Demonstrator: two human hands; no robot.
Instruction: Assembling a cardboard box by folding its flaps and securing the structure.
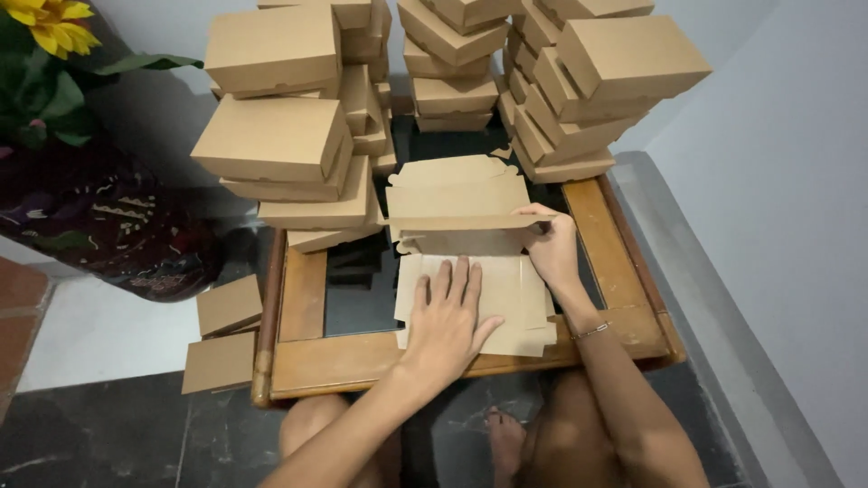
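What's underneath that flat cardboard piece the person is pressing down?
The unfolded cardboard box lies on a low wooden-framed table with a dark glass centre. The left hand and the cardboard hide what lies directly beneath.

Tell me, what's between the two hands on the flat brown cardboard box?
In the head view, only bare brown cardboard of the unfolded flat box lies between the left hand, pressed flat on it, and the right hand, which grips the raised flap's edge.

Two hands [452, 316]; one sunflower [50, 23]; one table [316, 361]; three box stacks [289, 126].
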